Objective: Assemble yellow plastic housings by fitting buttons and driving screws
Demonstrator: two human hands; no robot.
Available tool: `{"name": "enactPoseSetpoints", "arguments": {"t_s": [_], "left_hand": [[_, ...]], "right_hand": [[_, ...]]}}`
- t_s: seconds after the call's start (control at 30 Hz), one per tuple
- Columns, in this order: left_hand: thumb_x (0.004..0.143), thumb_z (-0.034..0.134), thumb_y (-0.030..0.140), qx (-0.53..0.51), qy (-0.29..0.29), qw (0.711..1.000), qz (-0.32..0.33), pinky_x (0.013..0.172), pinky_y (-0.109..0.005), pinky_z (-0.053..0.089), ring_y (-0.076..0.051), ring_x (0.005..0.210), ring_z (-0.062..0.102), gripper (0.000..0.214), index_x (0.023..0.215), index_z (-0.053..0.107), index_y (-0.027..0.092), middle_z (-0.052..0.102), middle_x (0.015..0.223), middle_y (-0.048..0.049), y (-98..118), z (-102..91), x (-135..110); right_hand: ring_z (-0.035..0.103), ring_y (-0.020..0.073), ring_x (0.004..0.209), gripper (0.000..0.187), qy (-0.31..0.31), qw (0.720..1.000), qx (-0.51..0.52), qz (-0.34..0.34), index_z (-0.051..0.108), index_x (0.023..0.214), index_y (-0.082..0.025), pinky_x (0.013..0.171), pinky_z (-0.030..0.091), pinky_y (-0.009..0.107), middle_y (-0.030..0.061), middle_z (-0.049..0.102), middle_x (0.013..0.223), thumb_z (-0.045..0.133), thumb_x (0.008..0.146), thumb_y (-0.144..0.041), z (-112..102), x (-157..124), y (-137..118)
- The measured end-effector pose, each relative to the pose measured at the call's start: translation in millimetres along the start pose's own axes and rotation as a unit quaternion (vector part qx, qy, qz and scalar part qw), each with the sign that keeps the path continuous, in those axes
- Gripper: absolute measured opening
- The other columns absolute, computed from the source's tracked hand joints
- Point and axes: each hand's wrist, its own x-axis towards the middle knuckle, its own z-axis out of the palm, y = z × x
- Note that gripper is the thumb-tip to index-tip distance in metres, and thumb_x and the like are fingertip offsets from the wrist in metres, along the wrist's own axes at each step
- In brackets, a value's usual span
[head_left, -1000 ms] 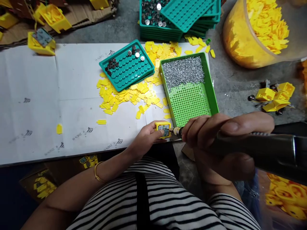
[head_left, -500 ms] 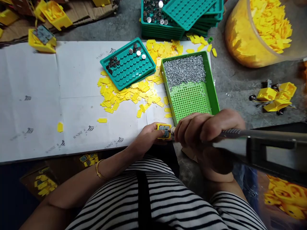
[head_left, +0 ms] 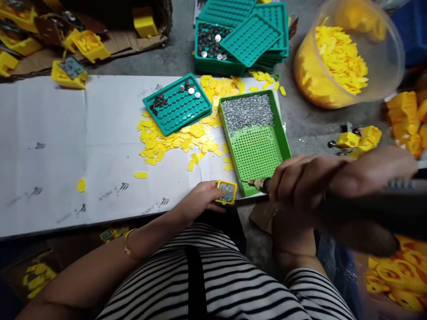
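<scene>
My left hand [head_left: 200,198] grips a small yellow housing [head_left: 227,192] with a grey board inside, at the near edge of the white sheet [head_left: 50,146]. My right hand [head_left: 320,186] is wrapped round a dark electric screwdriver [head_left: 373,209]. Its bit tip [head_left: 253,182] hovers over the near end of the green screw tray [head_left: 287,146], a short way right of the housing. Silver screws [head_left: 247,111] fill the tray's far half.
A teal tray [head_left: 178,106] with a few round cells lies on scattered yellow plastic tabs [head_left: 173,138]. Stacked teal trays [head_left: 240,40] stand behind. A clear tub of yellow tabs [head_left: 340,53] is far right. Yellow housings [head_left: 358,140] lie at right, others [head_left: 71,71] far left.
The screwdriver bit has pulled away from the yellow housing and shifted right to the green tray. My left hand keeps its hold on the housing. The view has tilted back a little.
</scene>
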Motion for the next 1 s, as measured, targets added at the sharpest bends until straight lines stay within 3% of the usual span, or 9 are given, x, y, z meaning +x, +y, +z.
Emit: {"name": "enactPoseSetpoints", "arguments": {"t_s": [0.07,0.2,0.33,0.43,0.53,0.67,0.8,0.9,1.0], "left_hand": [[0.085,0.057,0.031,0.143,-0.004,0.985,0.098,0.090,-0.040,0.051,-0.026,0.101,0.066,0.029,0.107,0.067,0.015,0.072,0.105,-0.0110,6,0.0,-9],[0.082,0.057,0.018,0.383,-0.015,0.866,0.321,0.112,-0.044,0.036,-0.029,0.127,0.051,0.041,0.122,0.063,0.017,0.046,0.149,-0.0145,22,10.1,-13],[0.080,0.053,0.013,0.476,-0.069,0.808,0.342,0.110,-0.047,0.038,-0.031,0.129,0.050,0.044,0.122,0.063,0.013,0.049,0.145,-0.0180,29,27.0,10],[0.078,0.054,0.013,0.452,-0.050,0.825,0.335,0.110,-0.045,0.039,-0.029,0.125,0.054,0.041,0.118,0.065,0.014,0.062,0.130,-0.0160,28,34.2,26],[0.076,0.059,0.014,0.397,-0.026,0.867,0.299,0.109,-0.047,0.040,-0.030,0.120,0.058,0.034,0.108,0.069,0.019,0.065,0.125,-0.0130,31,36.3,30],[0.078,0.061,0.019,0.307,-0.028,0.915,0.261,0.100,-0.046,0.047,-0.032,0.127,0.053,0.028,0.103,0.071,0.021,0.055,0.138,-0.0136,38,34.5,24],[0.082,0.061,0.027,0.099,-0.049,0.981,0.161,0.082,-0.040,0.057,-0.029,0.108,0.065,0.041,0.122,0.061,0.019,0.063,0.121,-0.0133,35,23.4,13],[0.084,0.060,0.025,0.090,0.011,0.974,0.207,0.079,-0.038,0.059,-0.026,0.102,0.069,0.046,0.129,0.054,0.021,0.062,0.123,-0.0117,24,6.9,1],[0.079,0.063,0.017,0.194,0.126,0.900,0.369,0.104,-0.041,0.048,-0.027,0.125,0.056,0.042,0.121,0.059,0.021,0.057,0.137,-0.0117,11,-14.9,-11]], "right_hand": [[0.042,0.0119,0.031,0.029,0.045,0.998,-0.009,-0.048,0.051,0.081,-0.032,0.036,0.043,0.028,-0.0092,0.044,0.046,0.067,0.075,-0.056,-13,7,5],[0.037,0.0119,0.029,0.024,0.085,0.993,0.000,-0.076,0.049,0.083,-0.032,0.032,0.038,0.027,-0.0095,0.039,0.045,0.061,0.077,-0.052,-29,12,19],[0.039,0.0109,0.030,0.013,0.036,0.991,0.049,-0.115,0.054,0.086,-0.030,0.030,0.038,0.025,-0.0087,0.040,0.046,0.059,0.080,-0.041,-39,9,13],[0.041,0.0108,0.032,0.013,0.053,0.992,0.037,-0.111,0.055,0.086,-0.029,0.032,0.039,0.026,-0.0076,0.042,0.049,0.059,0.082,-0.041,-53,4,0],[0.037,0.0107,0.032,0.017,0.144,0.985,0.000,-0.096,0.055,0.084,-0.029,0.032,0.037,0.026,-0.0075,0.040,0.049,0.061,0.080,-0.044,-65,2,-2],[0.035,0.0097,0.033,0.014,0.212,0.968,-0.019,-0.132,0.055,0.083,-0.027,0.032,0.034,0.025,-0.0077,0.037,0.049,0.060,0.079,-0.039,-62,1,21],[0.039,0.0117,0.035,0.021,0.206,0.973,-0.048,-0.094,0.052,0.086,-0.027,0.037,0.040,0.028,-0.0079,0.041,0.050,0.064,0.077,-0.042,-51,0,46],[0.045,0.0133,0.039,0.024,0.208,0.973,-0.068,-0.079,0.056,0.093,-0.029,0.041,0.045,0.030,-0.0066,0.046,0.054,0.066,0.076,-0.043,-51,-2,49],[0.061,0.0170,0.058,0.029,0.140,0.960,-0.198,-0.141,0.060,0.107,-0.028,0.059,0.056,0.035,-0.0028,0.060,0.069,0.060,0.082,-0.043,-51,-6,39]]}}
